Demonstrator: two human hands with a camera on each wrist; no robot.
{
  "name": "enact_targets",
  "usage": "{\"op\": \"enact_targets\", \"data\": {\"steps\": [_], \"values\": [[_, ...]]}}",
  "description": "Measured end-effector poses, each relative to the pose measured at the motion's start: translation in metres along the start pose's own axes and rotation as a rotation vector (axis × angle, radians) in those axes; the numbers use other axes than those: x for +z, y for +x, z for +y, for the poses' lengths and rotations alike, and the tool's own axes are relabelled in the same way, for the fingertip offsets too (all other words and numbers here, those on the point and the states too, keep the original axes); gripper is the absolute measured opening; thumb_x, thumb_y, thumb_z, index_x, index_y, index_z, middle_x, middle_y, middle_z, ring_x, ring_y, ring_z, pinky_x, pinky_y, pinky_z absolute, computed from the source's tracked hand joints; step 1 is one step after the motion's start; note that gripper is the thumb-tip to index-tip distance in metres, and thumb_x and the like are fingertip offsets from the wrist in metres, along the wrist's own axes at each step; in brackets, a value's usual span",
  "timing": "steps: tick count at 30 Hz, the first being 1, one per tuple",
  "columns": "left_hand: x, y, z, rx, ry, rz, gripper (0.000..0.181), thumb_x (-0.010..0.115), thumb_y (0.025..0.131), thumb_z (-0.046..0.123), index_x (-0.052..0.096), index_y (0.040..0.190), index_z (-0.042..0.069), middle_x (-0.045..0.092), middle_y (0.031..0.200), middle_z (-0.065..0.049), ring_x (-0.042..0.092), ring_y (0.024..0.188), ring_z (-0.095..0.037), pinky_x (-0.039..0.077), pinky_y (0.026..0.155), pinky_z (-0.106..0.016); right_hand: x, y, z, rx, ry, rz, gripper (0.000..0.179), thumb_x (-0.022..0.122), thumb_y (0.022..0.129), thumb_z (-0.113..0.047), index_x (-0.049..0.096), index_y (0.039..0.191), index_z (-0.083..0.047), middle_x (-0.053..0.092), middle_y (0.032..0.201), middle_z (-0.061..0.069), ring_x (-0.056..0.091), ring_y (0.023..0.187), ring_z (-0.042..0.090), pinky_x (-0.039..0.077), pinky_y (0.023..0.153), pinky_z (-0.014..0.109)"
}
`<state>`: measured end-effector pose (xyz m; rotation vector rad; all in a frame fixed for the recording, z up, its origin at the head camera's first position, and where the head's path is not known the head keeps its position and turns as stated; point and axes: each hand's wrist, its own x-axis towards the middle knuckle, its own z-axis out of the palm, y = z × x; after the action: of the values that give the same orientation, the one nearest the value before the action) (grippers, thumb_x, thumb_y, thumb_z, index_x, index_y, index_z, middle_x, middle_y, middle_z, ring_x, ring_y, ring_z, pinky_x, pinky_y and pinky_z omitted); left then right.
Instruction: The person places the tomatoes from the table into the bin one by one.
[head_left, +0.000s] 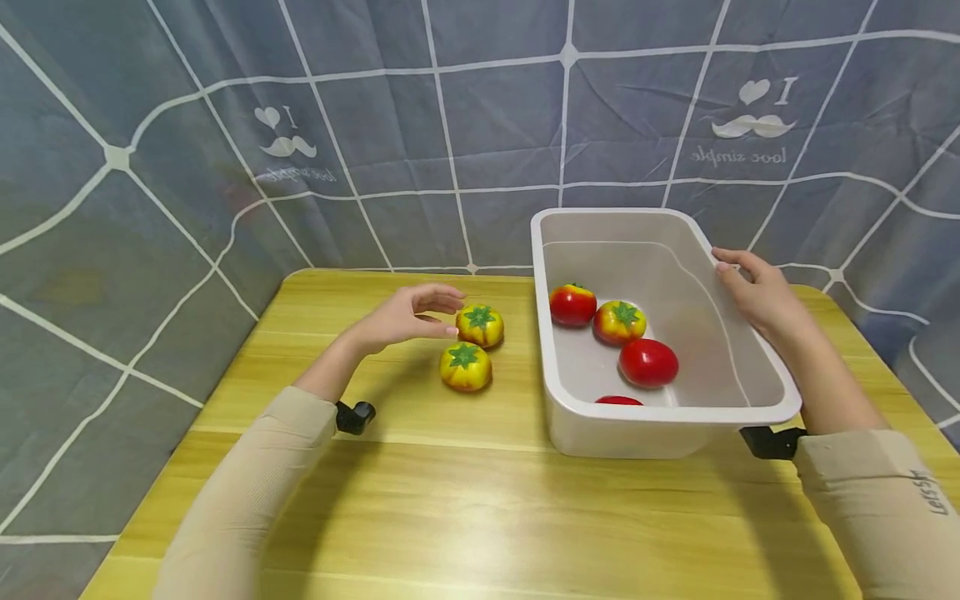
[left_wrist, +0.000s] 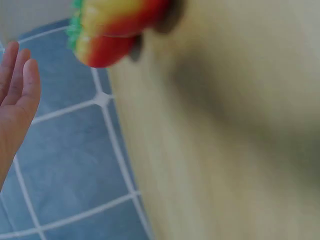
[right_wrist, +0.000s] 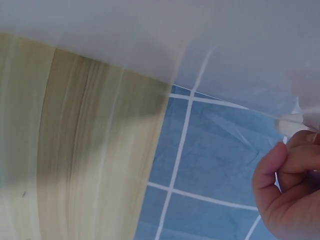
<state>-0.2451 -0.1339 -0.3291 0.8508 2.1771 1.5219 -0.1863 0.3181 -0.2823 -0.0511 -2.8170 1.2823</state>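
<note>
Rear yellow tomato (head_left: pixel 481 326) and front yellow tomato (head_left: pixel 466 367) on wooden table (head_left: pixel 450 508), just right of left hand (head_left: pixel 405 318), fingers and thumb apart, contact unclear. Next, white bin (head_left: pixel 637 435) with four red or red-yellow tomatoes (head_left: pixel 649 363) inside; right hand (head_left: pixel 763 293) grips its right rim.

Two yellow fruits (head_left: pixel 466 367) beside bin (head_left: pixel 622 435)

Left tomatoes (head_left: pixel 465 379) yellow w/ reddish blush, green star-shaped calyxes (head_left: pixel 462 356). Bin (head_left: pixel 622 435) on rt. off-white; tomatoes inside (head_left: pixel 648 363) red or red-&-yel. Tabletop (head_left: pixel 465 500) yel. woodgrain. Far curtain (head_left: pixel 510 133) grey-blue w/ white grid & moustache print. Sleeves (head_left: pixel 862 492) lt. beige.
</note>
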Motion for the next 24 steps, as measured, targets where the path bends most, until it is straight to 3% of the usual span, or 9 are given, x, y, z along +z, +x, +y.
{"op": "enact_targets", "data": {"steps": [3,6,12,17,24], "values": [[0.0,-0.008,-0.016,-0.032,-0.022,0.0,0.055,0.07,0.082,0.006,0.046,0.131,-0.002,0.048,0.131,-0.024,0.041,0.123,-0.041,0.04,0.098,-0.041,0.001,-0.001,0.001,-0.02,-0.008,0.035,0.054,0.036,0.1,-0.033,0.033,0.142,0.0,0.04,0.13,0.032,0.051,0.083,0.007,0.041,0.061,0.009],[0.001,-0.013,-0.029,-0.044,-0.035,0.004,0.057,0.07,0.082,0.006,0.044,0.132,-0.005,0.046,0.132,-0.026,0.04,0.123,-0.043,0.04,0.098,-0.042,0.001,-0.001,0.001,-0.025,-0.022,0.061,0.053,0.037,0.099,-0.033,0.036,0.14,0.0,0.043,0.128,0.033,0.045,0.076,-0.005,0.04,0.059,0.008],[0.006,-0.016,-0.042,-0.051,-0.062,-0.016,0.059,0.071,0.08,0.002,0.044,0.131,-0.007,0.044,0.132,-0.028,0.042,0.122,-0.041,0.037,0.099,-0.048,0.0,-0.001,0.001,-0.012,-0.024,0.082,0.053,0.037,0.099,-0.033,0.038,0.139,0.0,0.042,0.129,0.032,0.046,0.079,0.0,0.04,0.06,0.009],[0.011,-0.018,-0.052,-0.074,-0.058,-0.046,0.06,0.071,0.079,0.002,0.043,0.131,-0.007,0.045,0.132,-0.024,0.046,0.12,-0.036,0.037,0.1,-0.046,0.0,-0.001,0.002,-0.009,-0.037,0.075,0.053,0.037,0.099,-0.035,0.037,0.14,-0.001,0.042,0.131,0.032,0.048,0.086,0.009,0.039,0.061,0.009],[0.017,-0.018,-0.057,-0.122,-0.023,-0.06,0.064,0.074,0.078,0.008,0.044,0.135,0.003,0.046,0.134,-0.017,0.045,0.122,-0.033,0.035,0.103,-0.044,0.0,-0.001,0.002,-0.025,-0.021,0.08,0.053,0.038,0.099,-0.034,0.038,0.14,0.0,0.042,0.131,0.032,0.045,0.081,-0.001,0.039,0.061,0.008]]}}
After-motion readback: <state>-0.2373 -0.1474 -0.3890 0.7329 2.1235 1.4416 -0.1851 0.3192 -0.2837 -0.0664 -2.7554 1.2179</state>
